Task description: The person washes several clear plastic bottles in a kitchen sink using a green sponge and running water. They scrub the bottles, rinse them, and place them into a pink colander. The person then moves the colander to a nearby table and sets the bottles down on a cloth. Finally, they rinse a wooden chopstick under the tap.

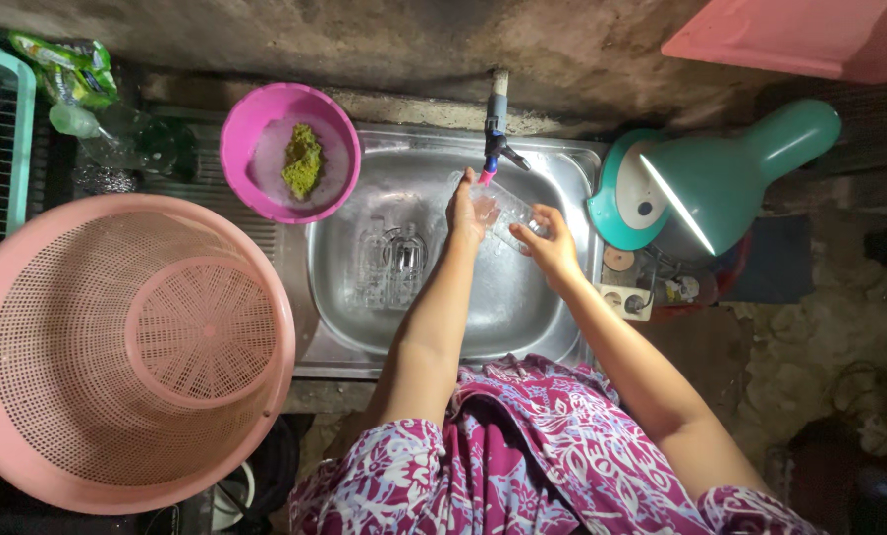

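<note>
Both my hands hold a clear drinking glass (504, 209) over the steel sink (553, 327), just under the tap (496, 139). My left hand (464, 208) grips the glass's upper end near the tap's spout. My right hand (550, 248) holds its lower end. Two more clear glasses (391, 264) lie in the sink basin to the left of my hands.
A pink bowl (240, 149) holding foam and a green scrub pad (303, 161) sits at the sink's back left corner. A large pink perforated basket (116, 347) stands on the left. A teal desk lamp (711, 178) shines on the right.
</note>
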